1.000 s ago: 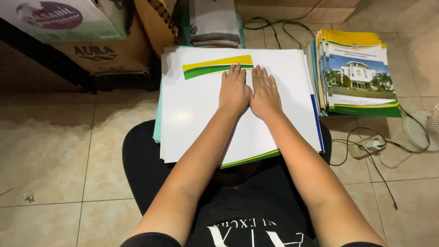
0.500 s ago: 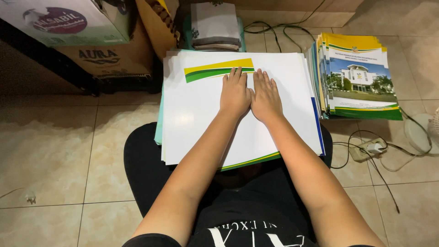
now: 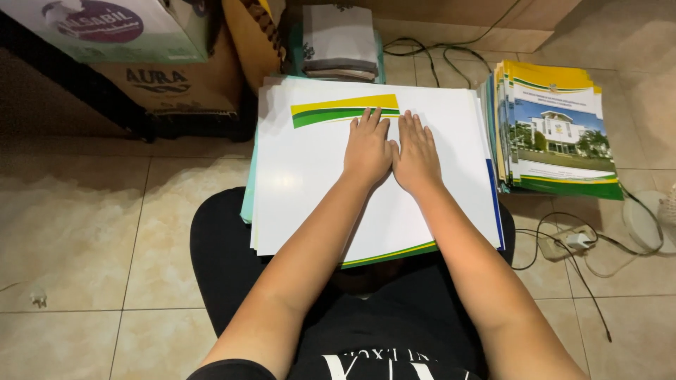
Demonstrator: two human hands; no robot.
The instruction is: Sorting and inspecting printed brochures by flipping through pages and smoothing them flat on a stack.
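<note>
Two flat hands, left hand (image 3: pixel 367 148) and right hand (image 3: pixel 417 156), are pressed side by side on the white sheet stack (image 3: pixel 317 176) on the lap, fingers extended, nothing gripped; even pressure should be kept

white sheet (image 3: pixel 317 183): the left hand (image 3: pixel 367 149) and right hand (image 3: pixel 417 156) are lying flat on it and are covering its middle; the forearms are hiding its near edge.
stack under the sheet (image 3: pixel 248 200): only thin coloured edges are showing, so the number of sheets is not possible to tell.
cardboard boxes (image 3: pixel 176 84): the top edge is cutting them off.
folded cloth (image 3: pixel 338 39): the top edge is cutting it, and the kind is unclear.
white round object (image 3: pixel 651 218): the right edge is cutting it; it is not recognisable.
booklet pile (image 3: pixel 556 134): the lower booklets are hiding under the top cover.
small object on floor (image 3: pixel 39 299): too small to tell.
</note>
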